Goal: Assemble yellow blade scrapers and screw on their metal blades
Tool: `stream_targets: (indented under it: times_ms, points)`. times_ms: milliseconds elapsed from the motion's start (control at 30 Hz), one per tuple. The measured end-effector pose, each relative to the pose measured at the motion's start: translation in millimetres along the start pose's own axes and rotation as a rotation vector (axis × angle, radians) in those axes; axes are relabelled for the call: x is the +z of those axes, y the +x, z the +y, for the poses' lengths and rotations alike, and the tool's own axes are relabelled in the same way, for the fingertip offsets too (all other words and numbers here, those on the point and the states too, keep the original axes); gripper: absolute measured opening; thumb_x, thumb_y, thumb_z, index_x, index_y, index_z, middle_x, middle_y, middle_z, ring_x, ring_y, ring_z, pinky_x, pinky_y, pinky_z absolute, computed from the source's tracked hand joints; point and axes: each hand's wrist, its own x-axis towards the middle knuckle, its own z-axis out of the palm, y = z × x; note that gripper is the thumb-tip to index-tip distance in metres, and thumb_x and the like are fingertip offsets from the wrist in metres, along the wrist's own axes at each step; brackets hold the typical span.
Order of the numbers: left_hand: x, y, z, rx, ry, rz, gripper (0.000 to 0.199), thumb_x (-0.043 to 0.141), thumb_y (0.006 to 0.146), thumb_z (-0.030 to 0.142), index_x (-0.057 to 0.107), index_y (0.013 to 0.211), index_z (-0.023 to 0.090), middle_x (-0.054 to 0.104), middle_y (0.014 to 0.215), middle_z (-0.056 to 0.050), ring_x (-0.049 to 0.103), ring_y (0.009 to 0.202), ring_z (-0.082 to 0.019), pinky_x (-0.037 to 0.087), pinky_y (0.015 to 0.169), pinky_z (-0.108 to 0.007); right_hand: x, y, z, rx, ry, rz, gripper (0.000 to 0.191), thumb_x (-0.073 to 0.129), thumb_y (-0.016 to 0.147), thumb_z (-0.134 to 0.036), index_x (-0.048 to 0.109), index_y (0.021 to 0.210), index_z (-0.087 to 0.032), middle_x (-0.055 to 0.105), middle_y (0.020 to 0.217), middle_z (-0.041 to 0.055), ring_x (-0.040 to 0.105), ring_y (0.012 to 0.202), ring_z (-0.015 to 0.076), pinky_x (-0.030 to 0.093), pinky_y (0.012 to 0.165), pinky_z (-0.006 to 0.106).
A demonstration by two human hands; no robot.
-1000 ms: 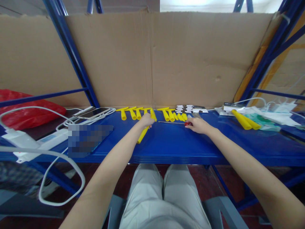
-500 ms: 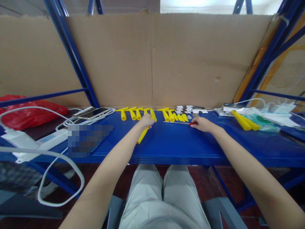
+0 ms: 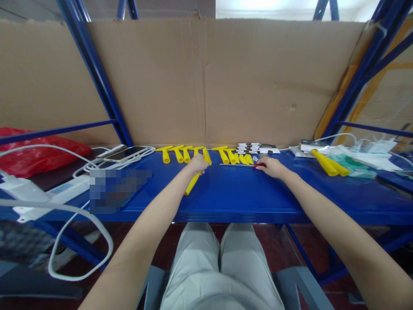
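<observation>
My left hand [image 3: 199,164] is closed round a yellow T-shaped tool [image 3: 192,184], whose handle points toward the front edge. My right hand [image 3: 269,166] has its fingers closed on the red handle of a thin metal tool [image 3: 237,165] that points left, low over the blue table. Several yellow T-shaped tools [image 3: 165,156] stand in a row behind my left hand. Between my hands are more yellow tools [image 3: 222,155] and small yellow pieces [image 3: 245,159]. Stacked black-and-white packets [image 3: 251,148] sit behind my right hand.
The blue table [image 3: 238,193] ends at a cardboard wall [image 3: 258,86]. On the left are a red bag [image 3: 41,150], a white power strip [image 3: 61,193], cables and a phone [image 3: 127,153]. Two yellow tubes [image 3: 329,163] lie on plastic wrapping at right.
The view has shifted slightly. My hands keep nearly the same places and the same holds.
</observation>
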Motion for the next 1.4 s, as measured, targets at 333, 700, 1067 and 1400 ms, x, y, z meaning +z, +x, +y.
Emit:
stream_targets:
  times_ms: [333, 700, 1067, 1400]
  points:
    - [-2.4, -2.7, 1.3, 0.055, -0.055, -0.064, 0.008, 0.053, 0.081, 0.013, 0.059, 0.084, 0.009, 0.048, 0.047, 0.003, 0.049, 0.042, -0.011, 0.040, 0.044, -0.021, 4.4, 2.0, 13.5, 0.011, 0.117, -0.016, 0.022, 0.056, 0.081, -0.020, 0.067, 0.099, -0.020, 0.068, 0.105, 0.0083, 0.063, 0.097, 0.0220, 0.047, 0.086, 0.032]
    - [-8.5, -8.7, 1.3, 0.287, -0.001, -0.161, 0.055, 0.053, 0.080, 0.010, 0.042, 0.134, 0.009, 0.062, 0.110, -0.015, 0.060, 0.066, -0.012, 0.047, 0.050, -0.021, -13.7, -6.1, 13.4, 0.044, 0.226, -0.078, 0.018, 0.059, 0.077, -0.019, 0.069, 0.091, -0.017, 0.070, 0.098, 0.0080, 0.064, 0.088, 0.0215, 0.049, 0.082, 0.031]
    - [9.2, 9.6, -11.3, 0.591, 0.372, 0.077, 0.055, 0.051, 0.082, 0.012, 0.043, 0.136, 0.010, 0.048, 0.138, -0.013, 0.042, 0.129, -0.022, 0.033, 0.106, -0.031, -7.2, -4.6, 17.0, 0.018, 0.236, -0.043, 0.017, 0.059, 0.077, -0.025, 0.069, 0.089, -0.017, 0.071, 0.093, 0.0069, 0.065, 0.085, 0.0196, 0.050, 0.079, 0.030]
    - [15.6, 8.8, -12.7, 0.545, 0.438, 0.083, 0.053, 0.052, 0.081, 0.013, 0.049, 0.133, 0.016, 0.055, 0.132, -0.011, 0.048, 0.124, -0.022, 0.038, 0.101, -0.030, -4.4, 4.3, 19.6, -0.011, 0.258, 0.166, 0.022, 0.049, 0.080, -0.016, 0.069, 0.090, -0.018, 0.071, 0.095, 0.0063, 0.065, 0.087, 0.0180, 0.049, 0.081, 0.028]
